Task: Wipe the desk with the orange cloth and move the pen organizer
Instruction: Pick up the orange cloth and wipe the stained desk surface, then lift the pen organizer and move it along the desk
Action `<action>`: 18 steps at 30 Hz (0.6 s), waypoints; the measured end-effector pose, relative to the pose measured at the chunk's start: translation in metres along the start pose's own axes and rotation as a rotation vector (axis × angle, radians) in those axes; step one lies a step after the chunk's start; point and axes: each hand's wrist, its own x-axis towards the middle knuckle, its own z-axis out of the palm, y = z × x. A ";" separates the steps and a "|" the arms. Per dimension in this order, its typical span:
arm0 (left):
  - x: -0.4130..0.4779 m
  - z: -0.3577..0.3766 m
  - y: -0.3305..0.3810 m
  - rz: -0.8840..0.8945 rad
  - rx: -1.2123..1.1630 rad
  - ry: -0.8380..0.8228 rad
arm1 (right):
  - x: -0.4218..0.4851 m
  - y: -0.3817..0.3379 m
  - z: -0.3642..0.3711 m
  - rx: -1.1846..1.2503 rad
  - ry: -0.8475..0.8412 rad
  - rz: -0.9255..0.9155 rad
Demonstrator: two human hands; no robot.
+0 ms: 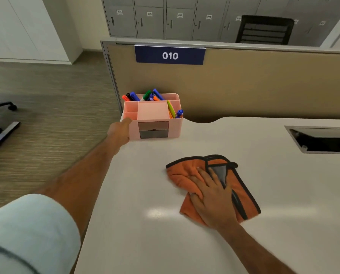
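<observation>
Reaching out, the left hand (119,129) touches the organizer's (153,117) left wall; whether it grips is hard to tell. The organizer stands at the surface's (145,194) far left corner, seemingly not yet moved. Right of the organizer and nearer, the right hand (212,196) presses spread fingers flat on the cloth (187,175); wiping looks unfinished.

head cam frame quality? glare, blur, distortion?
Head view: soft glare patch on the desk left of the orange cloth; near left sleeve blurred; wide-angle bowing in the partition top; pen organizer and both hands reasonably sharp.
</observation>
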 end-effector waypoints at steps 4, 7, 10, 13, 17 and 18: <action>0.002 0.001 0.014 -0.034 0.023 0.018 | -0.001 0.001 0.000 0.020 -0.002 0.000; 0.005 0.001 0.021 -0.067 0.088 0.051 | -0.003 -0.002 -0.005 0.033 -0.003 -0.004; 0.012 0.003 0.024 -0.067 0.188 0.075 | -0.013 0.000 -0.007 0.076 -0.029 -0.023; 0.018 0.001 0.025 -0.069 0.282 0.098 | -0.026 0.003 -0.014 0.096 -0.075 -0.060; 0.022 0.000 0.026 -0.039 0.397 0.148 | -0.013 0.003 -0.054 0.245 0.193 -0.026; 0.022 0.001 0.027 -0.032 0.411 0.153 | -0.002 0.006 -0.064 0.306 0.349 0.009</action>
